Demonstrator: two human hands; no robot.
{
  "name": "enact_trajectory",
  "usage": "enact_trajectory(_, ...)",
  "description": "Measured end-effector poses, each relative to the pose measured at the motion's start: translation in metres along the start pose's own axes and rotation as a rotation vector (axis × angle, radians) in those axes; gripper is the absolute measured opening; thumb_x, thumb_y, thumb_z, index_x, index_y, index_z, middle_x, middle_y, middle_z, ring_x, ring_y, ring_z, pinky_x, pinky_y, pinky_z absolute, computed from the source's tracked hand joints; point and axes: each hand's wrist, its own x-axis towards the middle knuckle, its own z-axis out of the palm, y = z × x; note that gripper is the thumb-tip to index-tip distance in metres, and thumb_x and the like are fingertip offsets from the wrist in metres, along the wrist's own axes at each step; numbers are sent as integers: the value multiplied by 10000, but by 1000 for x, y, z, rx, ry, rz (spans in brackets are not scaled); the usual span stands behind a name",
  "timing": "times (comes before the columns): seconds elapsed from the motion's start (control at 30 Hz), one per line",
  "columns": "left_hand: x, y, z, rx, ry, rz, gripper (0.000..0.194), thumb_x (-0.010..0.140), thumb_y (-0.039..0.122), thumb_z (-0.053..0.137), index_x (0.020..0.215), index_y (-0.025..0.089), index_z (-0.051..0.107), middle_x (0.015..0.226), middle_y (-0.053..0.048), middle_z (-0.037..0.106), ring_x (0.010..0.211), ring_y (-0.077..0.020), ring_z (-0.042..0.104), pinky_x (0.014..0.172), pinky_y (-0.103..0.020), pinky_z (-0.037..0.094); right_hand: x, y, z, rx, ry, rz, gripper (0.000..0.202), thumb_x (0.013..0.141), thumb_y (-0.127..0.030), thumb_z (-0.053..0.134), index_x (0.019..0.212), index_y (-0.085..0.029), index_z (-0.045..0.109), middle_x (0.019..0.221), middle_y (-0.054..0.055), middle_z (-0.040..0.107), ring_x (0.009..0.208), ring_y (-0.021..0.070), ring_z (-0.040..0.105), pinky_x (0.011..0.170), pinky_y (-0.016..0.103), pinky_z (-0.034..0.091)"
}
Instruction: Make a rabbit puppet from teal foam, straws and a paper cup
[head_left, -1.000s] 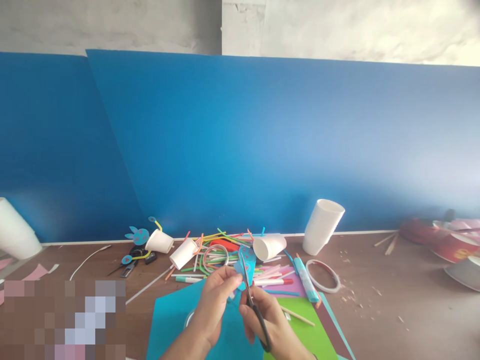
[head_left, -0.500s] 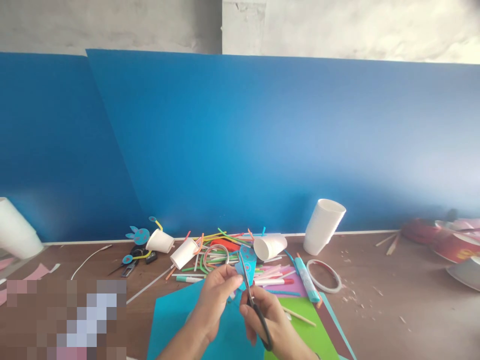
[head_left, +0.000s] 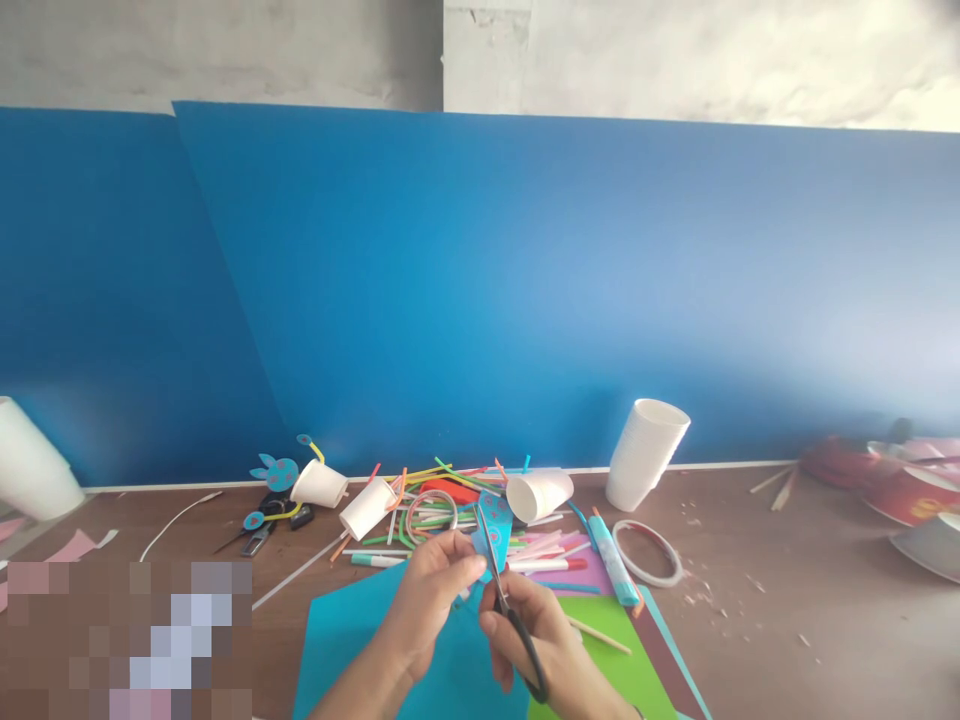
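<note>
A piece of blue paper [head_left: 498, 517] with red-marked drawings is pinched between the thumb and fingers of my left hand [head_left: 439, 585]. My right hand [head_left: 536, 625] grips black-handled scissors [head_left: 520, 635], with the blades pointing up and away across the blue paper. The blades lie against the drawn piece, close to my left fingertips. Below both hands is a larger blue sheet [head_left: 352, 640], with a green sheet [head_left: 611, 660] beside it on the right.
Straws and pens lie heaped behind my hands. Paper cups [head_left: 367, 507] lie on their sides, one with a blue rabbit-like cutout [head_left: 281, 472]. A cup stack [head_left: 646, 455], a glue tube [head_left: 613, 565] and a tape roll [head_left: 649, 553] are to the right. A blue panel [head_left: 480, 300] stands behind.
Almost nothing differs. The blue piece at my left fingertips appears slightly shifted against the scissor blades, while both hands stay in place.
</note>
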Motion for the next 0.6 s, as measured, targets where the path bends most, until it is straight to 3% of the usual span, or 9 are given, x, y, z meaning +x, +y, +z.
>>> enact_trajectory(0.27,6,-8,-6,-38,-32,-12,264,627,348,695,607,184,489,578,30,530,578,-118,424,571,-232,304,-1,-2,1,27,1,10,381,764,-524,625,748,-170,483,434,-51,535,349,61,439,380,162,327)
enact_trajectory(0.6,1,5,-3,5,-58,-18,224,607,299,686,590,170,505,578,25,537,576,-108,416,588,-225,304,0,3,-2,49,-16,15,386,760,-536,626,770,-174,493,427,-54,531,340,64,443,360,156,317)
